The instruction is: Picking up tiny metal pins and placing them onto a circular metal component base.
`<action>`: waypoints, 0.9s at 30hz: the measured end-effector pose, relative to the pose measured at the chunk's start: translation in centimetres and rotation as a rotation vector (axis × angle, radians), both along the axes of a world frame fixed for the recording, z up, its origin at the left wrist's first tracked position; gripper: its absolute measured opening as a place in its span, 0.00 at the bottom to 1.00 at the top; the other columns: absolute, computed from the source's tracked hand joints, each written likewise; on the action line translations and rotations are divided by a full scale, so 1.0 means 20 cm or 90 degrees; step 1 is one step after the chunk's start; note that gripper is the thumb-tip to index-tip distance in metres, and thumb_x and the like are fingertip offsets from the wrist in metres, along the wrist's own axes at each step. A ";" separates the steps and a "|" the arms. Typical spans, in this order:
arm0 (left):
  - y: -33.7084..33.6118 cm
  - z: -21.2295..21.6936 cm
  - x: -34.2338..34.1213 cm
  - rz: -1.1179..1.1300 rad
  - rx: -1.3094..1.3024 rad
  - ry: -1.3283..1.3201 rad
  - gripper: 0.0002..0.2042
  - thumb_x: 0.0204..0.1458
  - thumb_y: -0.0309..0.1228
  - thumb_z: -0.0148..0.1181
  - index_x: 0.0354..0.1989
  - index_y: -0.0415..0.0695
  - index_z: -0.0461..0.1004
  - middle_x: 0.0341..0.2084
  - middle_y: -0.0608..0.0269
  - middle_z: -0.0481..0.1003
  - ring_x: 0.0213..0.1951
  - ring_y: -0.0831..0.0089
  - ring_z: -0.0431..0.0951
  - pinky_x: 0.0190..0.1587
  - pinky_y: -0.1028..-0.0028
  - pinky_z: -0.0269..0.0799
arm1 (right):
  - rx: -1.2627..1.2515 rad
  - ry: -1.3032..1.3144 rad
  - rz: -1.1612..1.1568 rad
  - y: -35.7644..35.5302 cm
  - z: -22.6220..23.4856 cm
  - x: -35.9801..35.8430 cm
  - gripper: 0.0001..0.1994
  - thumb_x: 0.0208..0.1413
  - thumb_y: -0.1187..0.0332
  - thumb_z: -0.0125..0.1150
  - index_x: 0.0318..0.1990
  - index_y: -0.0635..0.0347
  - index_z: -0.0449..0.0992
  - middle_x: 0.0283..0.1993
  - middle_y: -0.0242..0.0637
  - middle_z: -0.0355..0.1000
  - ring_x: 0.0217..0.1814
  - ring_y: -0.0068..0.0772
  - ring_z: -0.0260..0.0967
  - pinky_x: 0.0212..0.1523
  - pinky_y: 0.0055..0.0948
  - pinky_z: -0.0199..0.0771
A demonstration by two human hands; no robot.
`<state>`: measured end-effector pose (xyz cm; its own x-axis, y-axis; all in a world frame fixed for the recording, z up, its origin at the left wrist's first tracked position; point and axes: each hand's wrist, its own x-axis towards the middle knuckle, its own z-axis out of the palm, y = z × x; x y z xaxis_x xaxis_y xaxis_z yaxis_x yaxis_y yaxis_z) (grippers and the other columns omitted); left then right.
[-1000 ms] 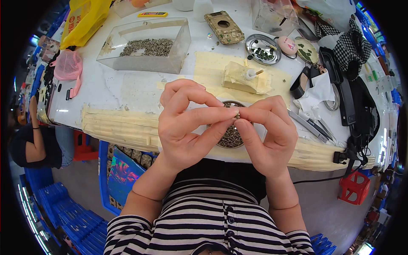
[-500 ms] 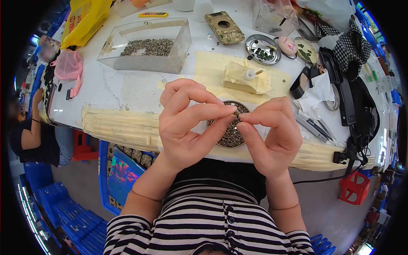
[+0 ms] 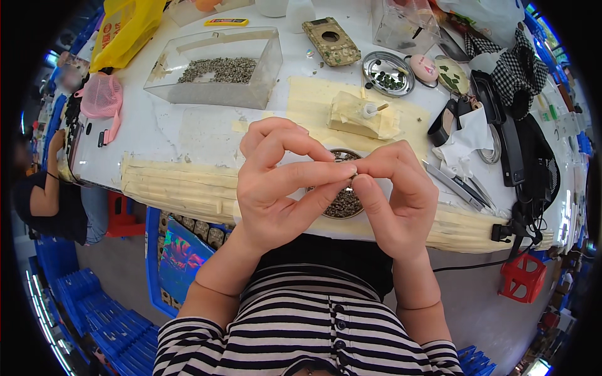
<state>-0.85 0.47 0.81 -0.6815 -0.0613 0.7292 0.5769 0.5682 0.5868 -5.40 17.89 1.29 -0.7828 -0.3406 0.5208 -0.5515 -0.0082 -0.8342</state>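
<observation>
Both hands are held together above the near edge of a white tabletop [image 3: 157, 133], with the fingertips meeting just over a round dish [image 3: 347, 150] of small grey-brown grains [image 3: 343, 202]. By the left hand [image 3: 271, 188], a tiny piece [image 3: 353, 177] is pinched between thumb and forefinger, its shape mostly hidden by the fingers, while the other fingers are curled loosely above. The thumb and forefinger of the right hand [image 3: 401, 203] are brought close together at the same spot, narrowly spaced; whether the piece is gripped by them too cannot be told. Just beyond the dish, a block wrapped in pale tape [image 3: 351, 123] is set on a patch of yellowish paper, and a white nozzle [image 3: 369, 111] is rested on it. Farther left, more grains are held in a clear open box [image 3: 200, 98]. Beyond the block, a mottled rectangular case [image 3: 333, 44] pierced by a round hole is laid flat, and dark green pieces [image 3: 389, 80] are gathered in a shiny metal dish [image 3: 409, 64]. Toward the right, metal tweezers [image 3: 454, 185] are placed near a crumpled white tissue [image 3: 467, 139]. The tabletop's near edge is covered with strips of tape [image 3: 175, 183].
</observation>
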 end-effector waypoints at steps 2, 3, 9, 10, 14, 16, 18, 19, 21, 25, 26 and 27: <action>0.00 0.00 0.00 0.002 -0.008 -0.002 0.13 0.38 0.25 0.74 0.35 0.53 0.86 0.32 0.72 0.77 0.41 0.65 0.69 0.46 0.68 0.64 | -0.010 -0.015 0.018 0.00 0.00 -0.01 0.05 0.48 0.77 0.71 0.33 0.62 0.82 0.30 0.33 0.74 0.33 0.30 0.67 0.36 0.26 0.66; 0.00 -0.01 0.00 0.005 -0.007 0.002 0.13 0.38 0.25 0.74 0.35 0.53 0.86 0.32 0.72 0.77 0.41 0.65 0.69 0.46 0.68 0.64 | -0.008 -0.020 0.016 0.01 0.00 -0.01 0.05 0.48 0.77 0.72 0.33 0.61 0.82 0.31 0.33 0.74 0.33 0.30 0.67 0.36 0.26 0.66; 0.00 -0.01 0.00 0.033 -0.021 0.010 0.13 0.37 0.24 0.73 0.35 0.51 0.85 0.32 0.71 0.77 0.41 0.65 0.70 0.46 0.68 0.63 | 0.043 0.117 -0.075 0.00 0.01 0.00 0.09 0.43 0.77 0.74 0.32 0.58 0.81 0.31 0.31 0.74 0.33 0.31 0.66 0.34 0.27 0.64; 0.00 -0.01 0.00 0.034 -0.022 0.012 0.13 0.37 0.24 0.73 0.35 0.51 0.85 0.32 0.71 0.77 0.41 0.65 0.70 0.46 0.68 0.63 | 0.043 0.137 -0.090 -0.01 0.01 0.01 0.10 0.41 0.77 0.75 0.32 0.57 0.81 0.31 0.31 0.74 0.33 0.31 0.66 0.34 0.28 0.63; 0.00 -0.01 0.00 0.040 -0.023 0.011 0.13 0.37 0.24 0.73 0.35 0.51 0.85 0.32 0.71 0.77 0.41 0.65 0.70 0.46 0.69 0.62 | 0.087 0.220 -0.110 0.00 0.03 0.01 0.12 0.38 0.77 0.76 0.33 0.56 0.82 0.31 0.30 0.73 0.32 0.31 0.66 0.34 0.28 0.63; 0.00 -0.01 0.00 0.036 -0.016 0.012 0.13 0.37 0.24 0.73 0.35 0.50 0.85 0.32 0.71 0.77 0.41 0.65 0.70 0.45 0.69 0.62 | 0.083 0.211 -0.123 0.00 0.02 0.01 0.12 0.39 0.77 0.76 0.34 0.56 0.83 0.31 0.30 0.73 0.32 0.31 0.66 0.34 0.28 0.63; 0.00 -0.01 0.00 0.032 -0.011 0.012 0.13 0.37 0.24 0.73 0.35 0.51 0.85 0.32 0.71 0.77 0.40 0.65 0.70 0.45 0.69 0.63 | 0.080 0.204 -0.126 -0.01 0.02 0.00 0.12 0.39 0.77 0.76 0.34 0.56 0.83 0.31 0.30 0.74 0.32 0.31 0.66 0.34 0.28 0.63; 0.00 -0.01 0.00 0.031 -0.011 0.013 0.13 0.37 0.24 0.73 0.35 0.51 0.85 0.32 0.71 0.77 0.40 0.65 0.70 0.45 0.69 0.63 | 0.079 0.201 -0.124 -0.01 0.02 0.00 0.11 0.40 0.77 0.76 0.33 0.56 0.83 0.31 0.30 0.74 0.32 0.31 0.66 0.34 0.27 0.63; 0.00 -0.01 0.00 0.026 -0.010 0.013 0.14 0.37 0.24 0.74 0.36 0.52 0.85 0.32 0.72 0.77 0.40 0.65 0.70 0.46 0.68 0.64 | 0.076 0.186 -0.111 -0.01 0.01 0.00 0.10 0.41 0.76 0.75 0.33 0.56 0.83 0.31 0.31 0.74 0.32 0.31 0.66 0.34 0.27 0.64; -0.01 0.00 0.01 0.014 -0.012 0.009 0.15 0.38 0.25 0.74 0.37 0.53 0.86 0.32 0.73 0.77 0.41 0.64 0.70 0.47 0.68 0.65 | 0.059 0.103 -0.060 0.00 0.01 0.01 0.08 0.44 0.76 0.74 0.34 0.59 0.83 0.31 0.32 0.75 0.32 0.30 0.66 0.35 0.26 0.65; -0.01 0.00 0.01 0.012 -0.013 0.008 0.15 0.38 0.25 0.74 0.37 0.54 0.86 0.32 0.73 0.77 0.41 0.64 0.70 0.47 0.67 0.65 | 0.052 0.073 -0.045 0.01 0.01 0.01 0.07 0.45 0.76 0.73 0.34 0.59 0.83 0.31 0.33 0.75 0.33 0.30 0.67 0.35 0.26 0.65; -0.01 0.00 0.01 0.010 -0.012 0.006 0.15 0.38 0.25 0.74 0.37 0.54 0.86 0.32 0.73 0.77 0.41 0.64 0.70 0.47 0.67 0.65 | 0.039 0.048 -0.024 0.01 0.01 0.01 0.07 0.46 0.76 0.73 0.34 0.60 0.83 0.31 0.33 0.75 0.33 0.30 0.67 0.35 0.26 0.65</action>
